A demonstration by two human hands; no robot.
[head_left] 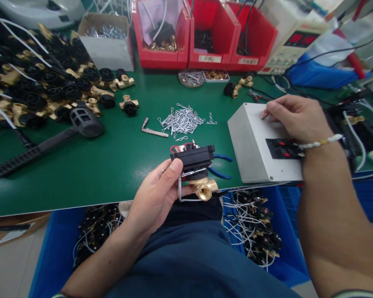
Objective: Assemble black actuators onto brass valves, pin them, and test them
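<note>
In my left hand (157, 192) is a brass valve with a black actuator housing (194, 159), held above the table's front edge. A grey cable loops beside it, and red wires with small metal parts show on its top. The brass port faces me. My right hand (298, 116) rests over a light grey box (251, 145), thumb and fingertips pinched near its upper left. What they grip there is too small to make out. Black terminal clips with red marks (282, 148) sit on the box beneath my wrist. Behind the valve lie blue-handled pliers (222, 165).
Silver spring clips (183, 120) lie piled mid-table beside a small bent metal tool (153, 131). A black mallet (62, 134) and many brass valves (56, 91) occupy the left. Red bins (211, 37) line the back, near a power supply (298, 41). Blue crates (286, 231) stand below.
</note>
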